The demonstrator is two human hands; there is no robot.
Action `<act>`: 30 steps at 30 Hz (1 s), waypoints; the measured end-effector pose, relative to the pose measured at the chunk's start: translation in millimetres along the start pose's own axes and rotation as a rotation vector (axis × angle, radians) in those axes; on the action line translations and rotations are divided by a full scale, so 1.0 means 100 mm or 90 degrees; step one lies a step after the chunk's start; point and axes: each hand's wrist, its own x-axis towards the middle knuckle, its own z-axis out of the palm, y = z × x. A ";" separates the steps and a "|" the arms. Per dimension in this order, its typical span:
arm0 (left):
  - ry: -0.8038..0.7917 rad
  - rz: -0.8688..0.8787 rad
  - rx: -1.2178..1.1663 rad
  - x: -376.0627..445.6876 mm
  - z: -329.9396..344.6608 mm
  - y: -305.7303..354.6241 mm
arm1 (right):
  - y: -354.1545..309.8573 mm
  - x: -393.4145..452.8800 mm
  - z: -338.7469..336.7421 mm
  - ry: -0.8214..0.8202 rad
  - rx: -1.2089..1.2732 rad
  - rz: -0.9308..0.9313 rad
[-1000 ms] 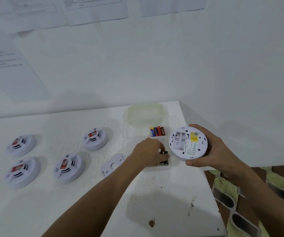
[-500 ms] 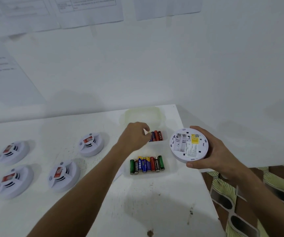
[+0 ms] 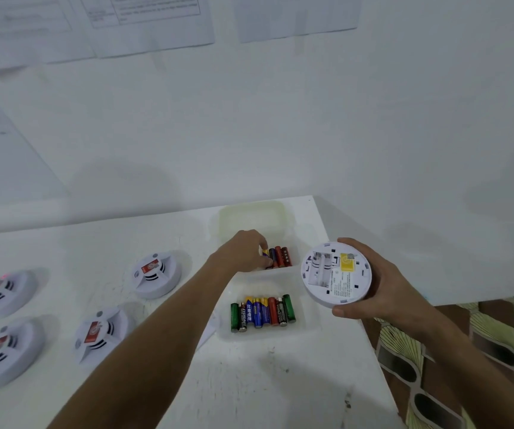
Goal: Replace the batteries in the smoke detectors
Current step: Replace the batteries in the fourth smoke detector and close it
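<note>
White table (image 3: 249, 391) holds four detectors (image 3: 156, 274); right hand (image 3: 382, 286) grips a fifth (image 3: 336, 275), left hand (image 3: 243, 252) pinches batteries (image 3: 277, 257).

Left arm stretched forward and up across the frame, forearm bare, wrist roughly straight. Left hand (image 3: 243, 250) palm down, knuckles toward camera, fingers curled downward, fingertips (image 3: 263, 244) bunched at the far side; whether they pinch anything cannot be told. Right arm enters from lower right, bare forearm angled up-left, wrist bent slightly inward. Right hand (image 3: 382, 281) cupped wide in a grip, thumb (image 3: 347, 311) at the near edge pointing left, fingers wrapped round the far side, index tip showing at top.
</note>
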 end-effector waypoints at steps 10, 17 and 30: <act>0.112 -0.013 -0.244 -0.18 0.05 0.06 | 0.00 0.07 0.07 -0.015 0.009 0.019; 0.354 0.093 -0.402 -0.79 -0.23 0.43 | -0.09 0.07 0.15 -0.020 0.017 0.006; 0.504 0.326 -0.044 -1.36 0.13 0.54 | -0.17 0.06 0.26 -0.029 0.028 -0.053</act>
